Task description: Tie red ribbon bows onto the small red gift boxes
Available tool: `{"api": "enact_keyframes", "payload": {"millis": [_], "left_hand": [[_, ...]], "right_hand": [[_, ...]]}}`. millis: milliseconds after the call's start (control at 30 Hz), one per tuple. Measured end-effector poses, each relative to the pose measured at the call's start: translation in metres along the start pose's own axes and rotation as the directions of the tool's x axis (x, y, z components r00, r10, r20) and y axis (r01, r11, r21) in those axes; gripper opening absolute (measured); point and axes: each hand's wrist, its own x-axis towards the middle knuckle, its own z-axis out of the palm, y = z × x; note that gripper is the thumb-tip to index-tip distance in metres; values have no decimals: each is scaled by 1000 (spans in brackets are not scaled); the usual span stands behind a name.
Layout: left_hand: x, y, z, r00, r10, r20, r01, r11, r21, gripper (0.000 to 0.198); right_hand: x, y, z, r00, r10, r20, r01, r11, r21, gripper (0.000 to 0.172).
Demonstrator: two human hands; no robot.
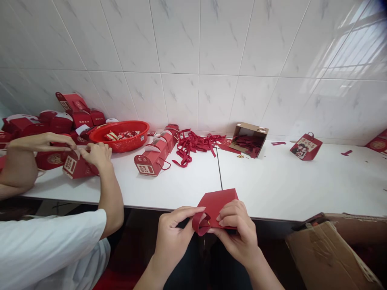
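A red gift box (216, 203) is held between my two hands just over the table's front edge. A looped red ribbon (198, 224) stands at its near end, with a small gold-coloured spot beside it. My left hand (177, 229) is closed on the box's left end, its thumb and fingers around the ribbon loop. My right hand (238, 229) grips the box's right side, fingers on top and thumb below. The far side of the box is hidden.
Loose red ribbons (201, 143) lie near the wall beside an open cardboard box (249, 139). A finished-looking photo box (306, 147) stands right. Left are red boxes (149, 161), a red basket (121, 141) and a co-worker's hands (98, 155). A large carton (332, 253) sits below right.
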Motion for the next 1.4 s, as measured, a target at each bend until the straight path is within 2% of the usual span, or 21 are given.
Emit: {"api": "enact_keyframes", "payload": {"millis": [300,867,1233,1400], "left_hand": [[2,2,7,1000,27,-12,-27,999,-18,15],[-2,-1,10,994,-98,-40,96,995,-38,14],[0,0,10,987,-158,-38,156,986,-50,18],[0,1,8,992,-122,-15,121,990,-70,15]], "right_hand": [[-2,1,0,999,43,-31,-42,999,16,24],[-8,2,2,993,110,-47,-106,991,81,26],[-7,-1,2,993,106,-48,-102,991,82,24],[-9,0,1,992,120,-46,-115,989,94,25]]}}
